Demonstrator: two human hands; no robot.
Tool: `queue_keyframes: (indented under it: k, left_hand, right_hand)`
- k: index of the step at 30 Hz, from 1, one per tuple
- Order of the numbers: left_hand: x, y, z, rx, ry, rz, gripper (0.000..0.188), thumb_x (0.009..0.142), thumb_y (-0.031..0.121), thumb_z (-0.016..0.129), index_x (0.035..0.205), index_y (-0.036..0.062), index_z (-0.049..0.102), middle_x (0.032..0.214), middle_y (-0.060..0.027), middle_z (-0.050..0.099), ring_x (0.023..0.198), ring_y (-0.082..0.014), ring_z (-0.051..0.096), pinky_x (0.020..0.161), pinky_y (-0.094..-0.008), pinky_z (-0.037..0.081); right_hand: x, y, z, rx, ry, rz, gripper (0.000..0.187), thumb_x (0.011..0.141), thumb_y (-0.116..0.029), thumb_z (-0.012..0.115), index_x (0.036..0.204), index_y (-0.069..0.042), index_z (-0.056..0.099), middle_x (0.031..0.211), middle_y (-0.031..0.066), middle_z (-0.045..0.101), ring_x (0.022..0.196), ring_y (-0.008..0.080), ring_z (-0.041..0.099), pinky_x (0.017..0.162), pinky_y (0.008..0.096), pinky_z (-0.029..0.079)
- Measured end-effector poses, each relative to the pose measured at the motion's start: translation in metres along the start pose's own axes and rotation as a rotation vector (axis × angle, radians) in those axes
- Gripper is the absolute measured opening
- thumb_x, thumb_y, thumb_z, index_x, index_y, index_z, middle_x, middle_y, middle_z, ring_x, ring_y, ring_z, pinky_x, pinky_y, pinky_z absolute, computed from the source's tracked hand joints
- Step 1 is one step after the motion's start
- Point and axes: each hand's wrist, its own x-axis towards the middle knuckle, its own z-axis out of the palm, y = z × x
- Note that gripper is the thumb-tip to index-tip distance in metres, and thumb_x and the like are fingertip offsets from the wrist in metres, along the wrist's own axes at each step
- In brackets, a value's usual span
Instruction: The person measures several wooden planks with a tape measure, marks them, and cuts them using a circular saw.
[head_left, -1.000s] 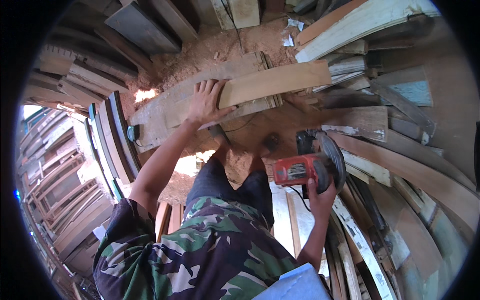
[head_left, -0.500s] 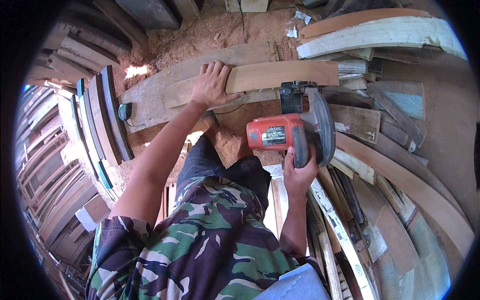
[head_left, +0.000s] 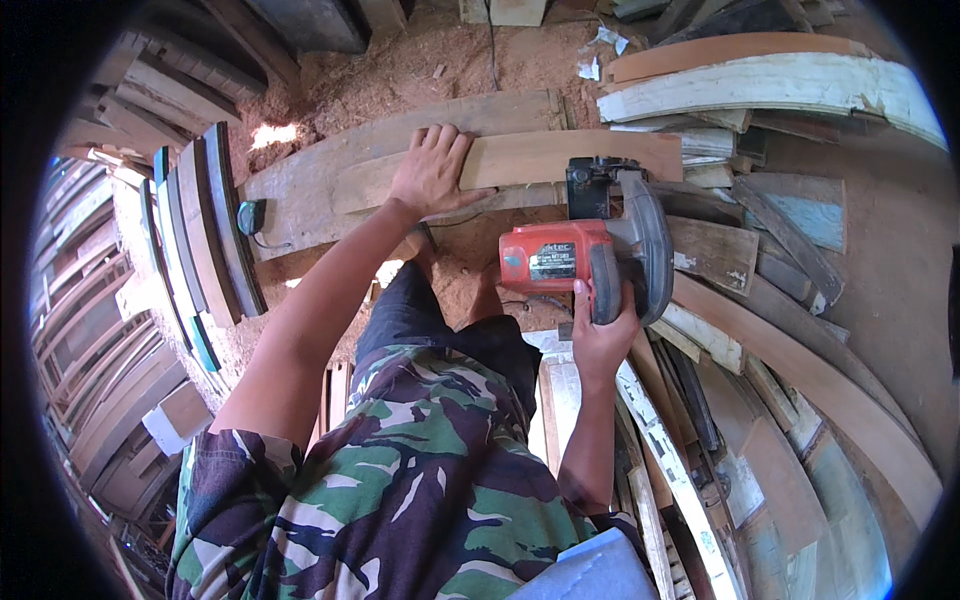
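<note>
My left hand [head_left: 430, 172] spans a light brown wooden board [head_left: 560, 155], its fingers over the far edge and its thumb along the near side. Beneath that lies a wider, greyish plank [head_left: 290, 205]. My right hand [head_left: 603, 335] is wrapped round the rear handle of a red and grey circular saw [head_left: 550, 255]. The saw's black base plate [head_left: 583, 180] laps over the board's near edge, close to its right end. The blade is hidden by the grey guard, so whether it is turning cannot be seen.
Stacked boards and offcuts [head_left: 790, 350] fill the right side. A white curved plank [head_left: 760, 88] lies at the far right. Several upright boards [head_left: 205, 235] stand at the left, beside a small dark green tool [head_left: 252, 218]. Sawdust [head_left: 370, 75] covers the ground beyond the planks.
The saw has moved a little away from me, with its base plate further over the board. My left hand keeps its place on the board. The whole view has shifted slightly.
</note>
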Motion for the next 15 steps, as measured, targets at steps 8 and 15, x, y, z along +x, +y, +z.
queue_keyframes:
  k: [8,15]
  left_hand:
    - [0.000,-0.003,0.000,-0.001,-0.032,0.002,0.088,0.079,0.069,0.074,0.135,0.0029,0.055,0.113,-0.0152,0.053,0.110,-0.0343,0.052,0.100,-0.0474,0.041]
    - [0.000,-0.004,0.002,-0.010,-0.015,0.014,0.085,0.080,0.068,0.074,0.134,0.0046,0.057,0.112,-0.0137,0.054,0.110,-0.0328,0.053,0.098,-0.0446,0.042]
  right_hand:
    - [0.006,0.004,0.008,0.045,-0.010,-0.019,0.024,0.093,-0.015,0.080,0.100,0.001,0.064,0.081,0.0151,0.068,0.073,0.0279,0.069,0.071,0.0402,0.053]
    - [0.018,-0.001,0.014,0.017,0.009,-0.045,0.023,0.093,-0.014,0.079,0.099,0.002,0.064,0.077,0.0137,0.067,0.069,0.0245,0.067,0.069,0.0391,0.052]
